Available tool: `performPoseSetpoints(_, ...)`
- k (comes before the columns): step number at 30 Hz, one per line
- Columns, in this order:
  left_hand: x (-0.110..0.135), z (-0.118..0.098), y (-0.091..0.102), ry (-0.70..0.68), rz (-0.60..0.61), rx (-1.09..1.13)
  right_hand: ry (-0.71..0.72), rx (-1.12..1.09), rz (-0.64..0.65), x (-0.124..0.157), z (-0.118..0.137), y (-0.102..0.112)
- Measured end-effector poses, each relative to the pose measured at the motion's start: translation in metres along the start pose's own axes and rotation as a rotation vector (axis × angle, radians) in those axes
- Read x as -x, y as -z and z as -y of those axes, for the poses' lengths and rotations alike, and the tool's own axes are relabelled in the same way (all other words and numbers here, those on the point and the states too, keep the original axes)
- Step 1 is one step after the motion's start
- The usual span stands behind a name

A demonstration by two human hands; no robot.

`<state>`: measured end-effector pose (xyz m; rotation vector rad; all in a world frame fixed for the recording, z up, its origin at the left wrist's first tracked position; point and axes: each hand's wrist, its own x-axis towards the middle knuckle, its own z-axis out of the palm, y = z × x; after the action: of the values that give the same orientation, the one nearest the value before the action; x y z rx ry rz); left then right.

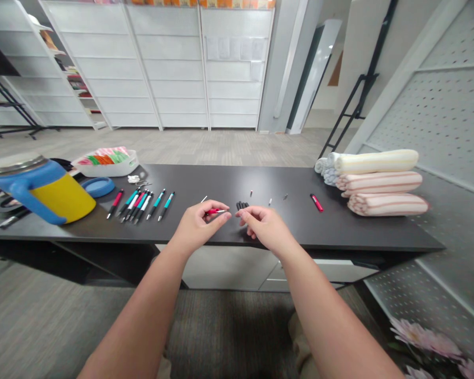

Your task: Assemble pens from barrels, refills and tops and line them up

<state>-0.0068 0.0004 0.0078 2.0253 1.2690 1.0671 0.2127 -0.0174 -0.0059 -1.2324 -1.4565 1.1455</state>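
My left hand (200,223) is closed around a red pen barrel (213,211), and a thin light-coloured tip points from it toward my other hand. A slim pale rod (204,199) shows just beyond the fingers. Close by on the right, my right hand (265,223) has thumb and index finger pinched together; whatever lies between them is too small or hidden to name. Several black pen grips (242,205) lie right behind those fingertips. Small pen parts, including a metal tip (251,193), a pale piece (270,202) and a spring-like piece (285,196), rest farther back.
Several assembled pens (136,205) lie on the black table (205,176) at left, near a blue-and-yellow mug (47,187), a blue lid (98,186) and a white tray (106,169) of colourful packets. A red barrel (316,202) lies at right before rolled towels (383,181).
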Motion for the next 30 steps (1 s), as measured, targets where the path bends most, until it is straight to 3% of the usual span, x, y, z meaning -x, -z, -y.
performPoseSetpoints(8, 0.005, -0.02, -0.019, -0.081, 0.109, 0.069, -0.117, -0.282, 0.125, 0.005, 0.004, 0.005)
performPoseSetpoints(16, 0.005, -0.016, -0.017, -0.116, 0.049, 0.005, -0.188, -0.406, 0.267, 0.01, 0.013, 0.008)
performPoseSetpoints(20, 0.004, -0.012, -0.019, -0.106, 0.064, 0.021, -0.165, -0.424, 0.175, 0.01, 0.012, 0.004)
performPoseSetpoints(23, 0.002, -0.007, -0.019, -0.109, 0.059, -0.005, -0.081, -0.442, -0.009, 0.006, 0.005, 0.0)
performPoseSetpoints(26, -0.001, 0.0, -0.016, -0.135, 0.068, -0.173, 0.035, -0.414, -0.165, 0.001, -0.003, -0.001)
performPoseSetpoints(30, -0.003, 0.007, -0.012, -0.16, 0.119, -0.367, 0.13, -0.36, -0.238, -0.004, -0.009, -0.001)
